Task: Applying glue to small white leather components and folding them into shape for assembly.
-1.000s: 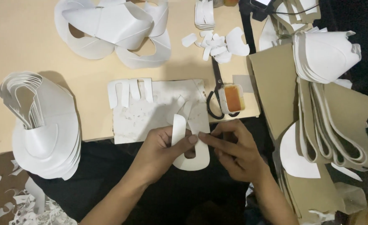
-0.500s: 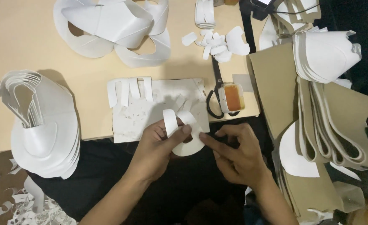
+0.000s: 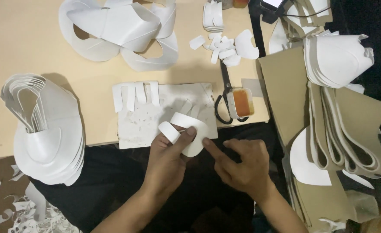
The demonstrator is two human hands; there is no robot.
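Holding a curved white cutout (image 3: 189, 134) pinched in left hand (image 3: 170, 154) fingers | right hand (image 3: 241, 163) empty, forefinger pointing left, tip just beside its right edge | long axis up-left to down-right | over surface (image 3: 35, 56) edge

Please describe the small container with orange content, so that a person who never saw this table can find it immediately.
Start at the tan table and go to its near edge, right of the white work board. There lie black-handled scissors, and the small container sits against their handles. It is the only orange-filled thing among white cut pieces.
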